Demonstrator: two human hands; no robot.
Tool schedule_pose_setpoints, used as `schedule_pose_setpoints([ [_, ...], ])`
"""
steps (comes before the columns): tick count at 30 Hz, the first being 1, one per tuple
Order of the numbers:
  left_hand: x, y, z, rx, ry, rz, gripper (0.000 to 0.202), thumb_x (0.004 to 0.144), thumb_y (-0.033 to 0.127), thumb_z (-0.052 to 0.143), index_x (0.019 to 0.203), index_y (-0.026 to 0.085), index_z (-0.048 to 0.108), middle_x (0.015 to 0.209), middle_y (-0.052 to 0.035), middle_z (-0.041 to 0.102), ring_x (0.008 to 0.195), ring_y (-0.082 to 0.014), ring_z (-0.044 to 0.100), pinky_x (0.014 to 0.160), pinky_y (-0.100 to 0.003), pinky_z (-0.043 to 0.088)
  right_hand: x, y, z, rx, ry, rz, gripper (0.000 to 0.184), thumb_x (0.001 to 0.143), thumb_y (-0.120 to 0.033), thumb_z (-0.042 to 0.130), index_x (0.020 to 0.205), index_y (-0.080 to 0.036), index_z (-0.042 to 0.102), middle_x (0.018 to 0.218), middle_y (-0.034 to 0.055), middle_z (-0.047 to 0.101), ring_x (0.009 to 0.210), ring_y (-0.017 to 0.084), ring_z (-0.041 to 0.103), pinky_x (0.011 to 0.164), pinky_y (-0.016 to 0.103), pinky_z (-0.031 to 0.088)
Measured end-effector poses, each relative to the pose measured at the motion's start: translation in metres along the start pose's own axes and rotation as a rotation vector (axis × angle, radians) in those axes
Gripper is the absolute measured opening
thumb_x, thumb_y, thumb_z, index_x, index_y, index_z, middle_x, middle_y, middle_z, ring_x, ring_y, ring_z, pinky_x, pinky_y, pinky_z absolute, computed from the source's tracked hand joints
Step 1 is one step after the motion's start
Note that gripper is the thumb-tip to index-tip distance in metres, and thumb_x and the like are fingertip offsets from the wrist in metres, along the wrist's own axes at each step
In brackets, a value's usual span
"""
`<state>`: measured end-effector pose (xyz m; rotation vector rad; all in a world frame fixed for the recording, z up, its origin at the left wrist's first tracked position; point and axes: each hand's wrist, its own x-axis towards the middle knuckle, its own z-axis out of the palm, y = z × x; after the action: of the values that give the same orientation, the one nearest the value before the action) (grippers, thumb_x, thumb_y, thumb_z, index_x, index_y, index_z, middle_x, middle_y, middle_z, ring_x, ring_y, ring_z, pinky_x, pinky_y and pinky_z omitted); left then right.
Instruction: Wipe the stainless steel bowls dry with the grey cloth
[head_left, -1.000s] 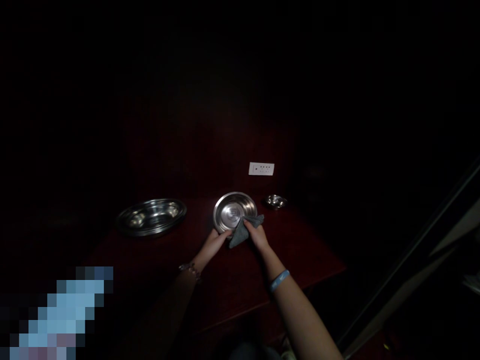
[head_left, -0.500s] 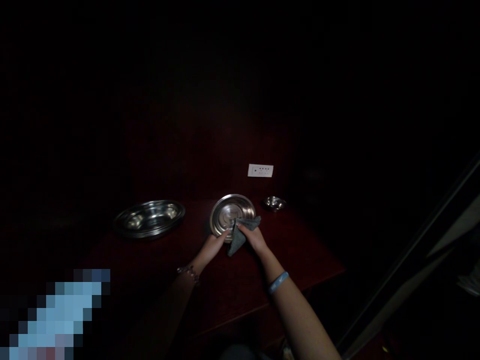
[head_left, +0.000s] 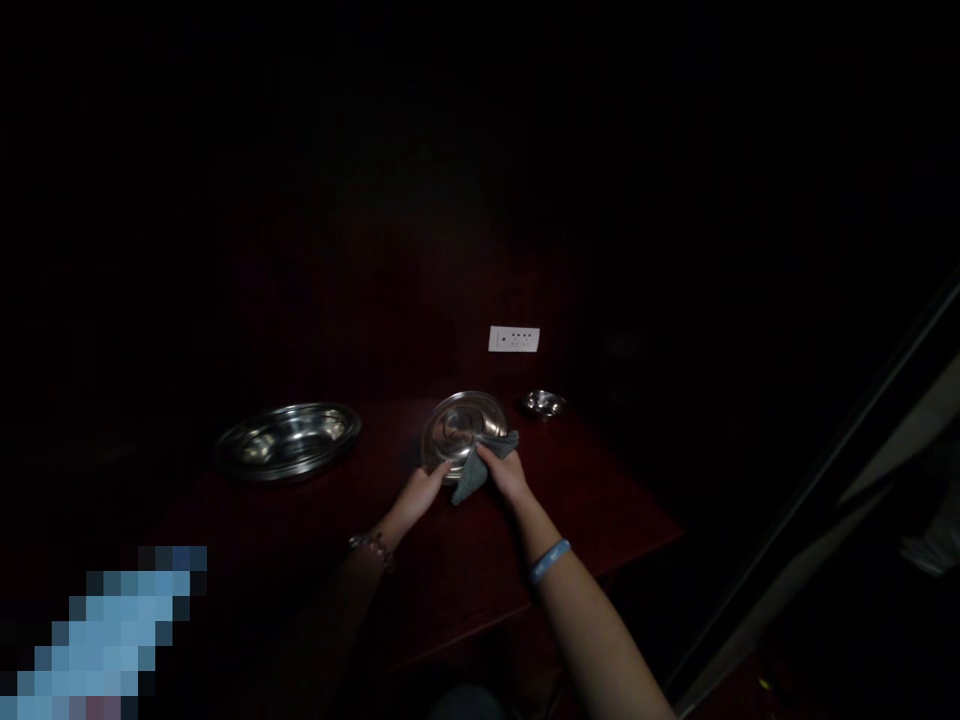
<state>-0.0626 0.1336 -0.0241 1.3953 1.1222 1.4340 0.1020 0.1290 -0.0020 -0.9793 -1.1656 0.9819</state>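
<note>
A round steel plate (head_left: 457,428) is held tilted above a dark red table (head_left: 450,570). My left hand (head_left: 421,490) grips its near rim from the left, fingers closed on the edge. My right hand (head_left: 506,472) presses a grey cloth (head_left: 480,466) against the plate's lower right side, fingers closed round the cloth. A bracelet is on my left wrist and a blue band on my right wrist.
A wide steel basin (head_left: 286,438) stands on the table to the left. A small steel bowl (head_left: 544,403) sits at the back right. A white socket panel (head_left: 514,339) is on the dark wall behind. The table's right edge drops off by a pale slanted frame (head_left: 825,520).
The plate has tipped flatter, its inner face turned more away from me. My right hand with the cloth has shifted slightly left along the plate; both hands keep their hold.
</note>
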Motion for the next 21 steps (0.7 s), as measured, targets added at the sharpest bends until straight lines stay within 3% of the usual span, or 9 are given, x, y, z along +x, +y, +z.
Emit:
schedule_pose_setpoints([
  [6,-0.01,0.038,-0.006,0.002,0.113,0.147,0.05,0.069,0.043,0.065,0.109,0.013,0.063,0.111,-0.013,0.07,0.105,-0.0279,0.065,0.096,-0.045,0.049,0.003,-0.006,-0.005,-0.101,0.132,-0.086,0.038,0.071,-0.042,0.071,0.101,-0.017,0.073,0.109,0.0091,0.074,0.104,0.024,0.069,0.095,0.036,0.052],
  [10,-0.018,0.052,-0.01,0.103,0.228,0.234,0.045,0.078,0.048,0.059,0.108,0.015,0.063,0.107,-0.0115,0.071,0.099,-0.0247,0.067,0.092,-0.039,0.05,-0.002,-0.011,0.0,-0.016,0.1,-0.098,0.042,0.07,-0.041,0.072,0.105,-0.018,0.072,0.11,0.0084,0.073,0.105,0.024,0.068,0.096,0.035,0.051],
  [13,-0.017,0.05,-0.012,0.144,0.279,0.202,0.044,0.079,0.052,0.056,0.099,0.014,0.064,0.096,-0.0109,0.072,0.091,-0.0255,0.068,0.086,-0.039,0.052,-0.005,-0.009,0.004,0.058,0.041,-0.072,0.044,0.071,-0.043,0.071,0.107,-0.017,0.07,0.113,0.0082,0.072,0.107,0.024,0.067,0.098,0.036,0.05],
  [15,-0.014,0.046,-0.012,0.114,0.259,0.17,0.046,0.077,0.054,0.057,0.098,0.013,0.065,0.098,-0.012,0.073,0.094,-0.0267,0.068,0.087,-0.04,0.052,-0.005,-0.005,0.006,0.096,-0.003,-0.049,0.044,0.072,-0.044,0.07,0.107,-0.018,0.07,0.114,0.0068,0.072,0.108,0.025,0.066,0.099,0.038,0.049],
  [18,-0.013,0.041,-0.008,0.037,0.138,0.155,0.051,0.074,0.052,0.062,0.108,0.013,0.063,0.113,-0.0137,0.071,0.106,-0.0277,0.066,0.097,-0.042,0.049,-0.004,-0.001,0.006,0.117,-0.039,-0.023,0.039,0.072,-0.043,0.07,0.103,-0.019,0.071,0.111,0.0058,0.073,0.107,0.026,0.067,0.098,0.038,0.05],
  [21,-0.016,0.039,0.0,0.05,-0.03,0.16,0.054,0.073,0.048,0.065,0.114,0.014,0.062,0.124,-0.0128,0.067,0.115,-0.0267,0.062,0.104,-0.041,0.044,-0.002,-0.003,0.003,0.046,0.083,-0.059,0.036,0.072,-0.042,0.071,0.099,-0.018,0.072,0.106,0.0072,0.074,0.104,0.027,0.068,0.097,0.038,0.05],
])
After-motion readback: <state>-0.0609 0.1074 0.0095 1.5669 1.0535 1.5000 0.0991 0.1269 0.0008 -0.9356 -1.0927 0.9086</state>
